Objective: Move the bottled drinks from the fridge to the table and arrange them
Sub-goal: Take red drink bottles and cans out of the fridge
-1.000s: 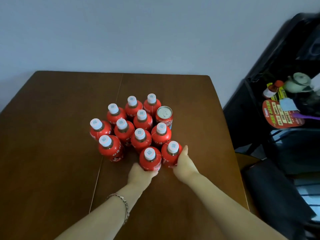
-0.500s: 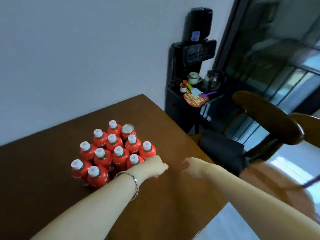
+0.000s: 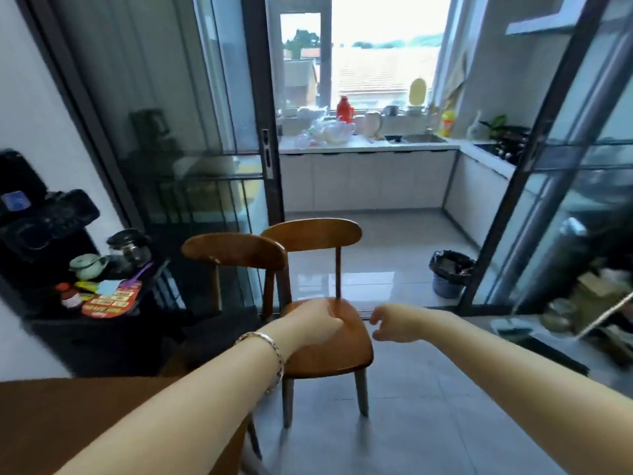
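Note:
My left hand point(image 3: 313, 325) hangs in the air over a wooden chair, its fingers curled loosely with nothing in them; a bracelet sits on that wrist. A short way to the right, my right hand point(image 3: 394, 323) is also held out, fingers curled and apart, holding nothing. Only a corner of the brown table point(image 3: 68, 416) shows at the lower left. The red bottles and the fridge are out of view.
Two wooden chairs point(image 3: 308, 341) stand straight ahead on the grey tiled floor. A black water dispenser stand point(image 3: 92, 296) with a teapot, glass pot and small bottle is at the left. Beyond open glass sliding doors point(image 3: 263, 159) lies a kitchen counter; a dark bin point(image 3: 450, 274) stands by the right door.
The view has swung right, away from the table and the cluster of red bottles, towards the chairs and kitchen. Both hands let go of the bottles and now hang free.

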